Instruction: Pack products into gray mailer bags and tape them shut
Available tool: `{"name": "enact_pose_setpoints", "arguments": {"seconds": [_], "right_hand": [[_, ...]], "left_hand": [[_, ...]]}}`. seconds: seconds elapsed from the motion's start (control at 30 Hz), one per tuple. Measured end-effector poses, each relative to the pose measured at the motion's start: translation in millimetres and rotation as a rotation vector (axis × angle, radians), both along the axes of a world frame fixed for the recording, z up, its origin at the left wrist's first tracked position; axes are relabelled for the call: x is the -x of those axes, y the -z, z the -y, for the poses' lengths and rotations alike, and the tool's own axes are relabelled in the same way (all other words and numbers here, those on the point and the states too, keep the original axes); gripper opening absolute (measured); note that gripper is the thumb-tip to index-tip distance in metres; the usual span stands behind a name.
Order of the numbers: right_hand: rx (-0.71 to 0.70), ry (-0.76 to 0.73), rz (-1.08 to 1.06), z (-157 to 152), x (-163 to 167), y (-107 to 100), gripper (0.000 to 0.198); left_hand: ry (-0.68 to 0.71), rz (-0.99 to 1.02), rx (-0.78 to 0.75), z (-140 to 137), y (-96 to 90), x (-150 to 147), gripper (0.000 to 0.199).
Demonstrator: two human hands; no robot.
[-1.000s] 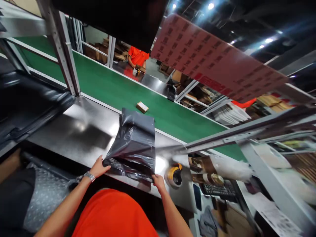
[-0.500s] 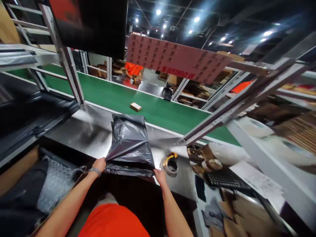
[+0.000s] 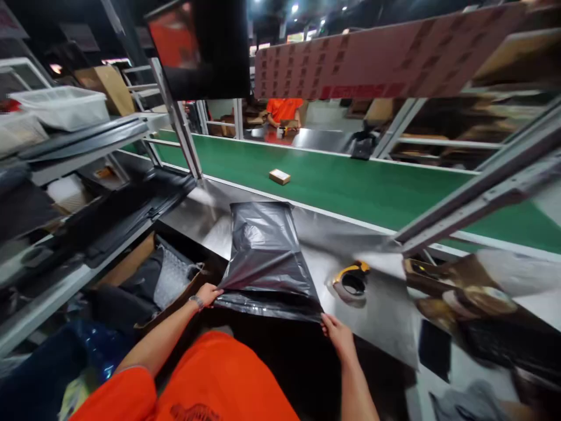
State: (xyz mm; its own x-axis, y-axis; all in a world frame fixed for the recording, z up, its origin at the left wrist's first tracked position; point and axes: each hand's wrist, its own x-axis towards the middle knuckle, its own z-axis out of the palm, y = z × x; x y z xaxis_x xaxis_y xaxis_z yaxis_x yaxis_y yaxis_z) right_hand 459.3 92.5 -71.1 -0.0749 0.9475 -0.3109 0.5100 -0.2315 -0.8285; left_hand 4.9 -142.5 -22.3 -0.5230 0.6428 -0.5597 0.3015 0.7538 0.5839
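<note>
While the left hand [image 3: 209,292] and right hand [image 3: 336,330] each pinch a near corner of the black poly bag [image 3: 267,251], it lies flat on the steel table [image 3: 385,304]. Beyond it, a tape dispenser [image 3: 352,282], then a small box [image 3: 279,176] on the green conveyor belt [image 3: 359,187].

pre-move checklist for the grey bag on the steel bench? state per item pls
1. left hand pinches near-left corner of the grey poly bag: ok.
2. right hand holds near-right corner: ok.
3. Bag lies flat on the steel bench: not ok, creased, near edge hangs over.
4. tape dispenser apart from bag: ok.
5. Bag sealed or open: cannot tell.
6. small box on the green belt, away from bag: ok.
</note>
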Motion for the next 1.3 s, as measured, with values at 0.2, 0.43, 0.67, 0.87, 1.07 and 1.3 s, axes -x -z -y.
{"name": "enact_pose_setpoints", "arguments": {"seconds": [0.2, 0.43, 0.67, 0.87, 1.07, 1.3], "right_hand": [[-0.577, 0.046, 0.144, 37, 51, 5, 0.081], [-0.752, -0.445, 0.37, 38, 177, -12, 0.068], [-0.62, -0.66, 0.469, 36, 58, 70, 0.064], [-0.564, -0.536, 0.351, 79, 32, 52, 0.062], [-0.487, -0.517, -0.048, 117, 166, -18, 0.046], [-0.292, -0.7, -0.134, 148, 307, -31, 0.016]], "left_hand": [[-0.105, 0.076, -0.027, 1, 1.3, -6, 0.051], [-0.18, 0.159, -0.036, 3, 2.4, -11, 0.044], [-0.181, 0.284, -0.081, 7, 3.8, 2, 0.05], [-0.211, 0.554, -0.15, 12, 16.0, 17, 0.047], [-0.209, 0.765, -0.167, 10, 8.3, 35, 0.033], [-0.182, 0.888, -0.199, 9, 6.9, 48, 0.04]]}}
